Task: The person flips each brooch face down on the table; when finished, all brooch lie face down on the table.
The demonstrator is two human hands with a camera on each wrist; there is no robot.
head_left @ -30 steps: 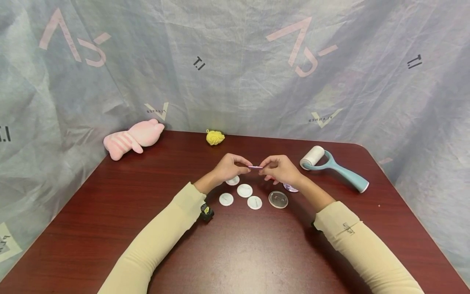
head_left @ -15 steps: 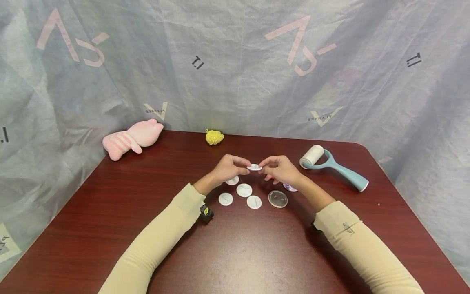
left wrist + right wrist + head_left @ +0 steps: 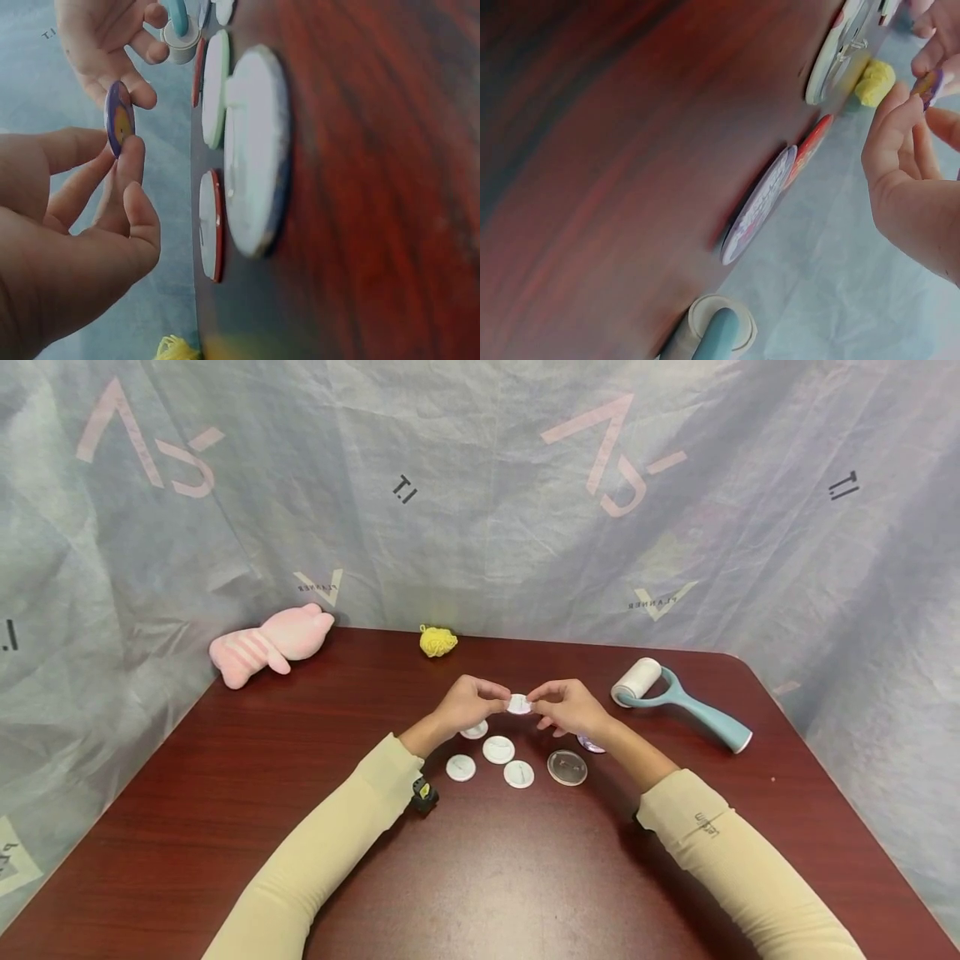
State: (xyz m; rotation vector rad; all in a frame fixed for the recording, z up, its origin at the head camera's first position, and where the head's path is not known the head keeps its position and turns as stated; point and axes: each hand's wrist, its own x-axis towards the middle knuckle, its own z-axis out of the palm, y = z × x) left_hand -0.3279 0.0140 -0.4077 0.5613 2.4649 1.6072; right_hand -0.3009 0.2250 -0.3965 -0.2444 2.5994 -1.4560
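Note:
Both hands hold up one small round pin badge (image 3: 520,703) above the table. Its white back with the pin shows in the head view, while the left wrist view catches its purple front (image 3: 120,120) with a yellow figure. My left hand (image 3: 467,703) pinches one edge between thumb and fingers; my right hand (image 3: 576,706) pinches the opposite edge. Below lie several white-backed badges, among them one in the middle (image 3: 498,749) and one nearer me (image 3: 519,774). A larger clear-backed badge (image 3: 567,767) sits to their right. A purple patterned badge (image 3: 591,744) is partly hidden by my right wrist.
At the back left lies a pink plush toy (image 3: 272,643). A yellow ball of yarn-like material (image 3: 437,642) stands near the far edge. To the right is a lint roller (image 3: 686,702) with a blue handle. A grey printed curtain (image 3: 480,510) hangs behind the table.
The badge has turned from edge-on to tilted, so its white back now faces the head camera. Both hands keep their hold in nearly the same place.

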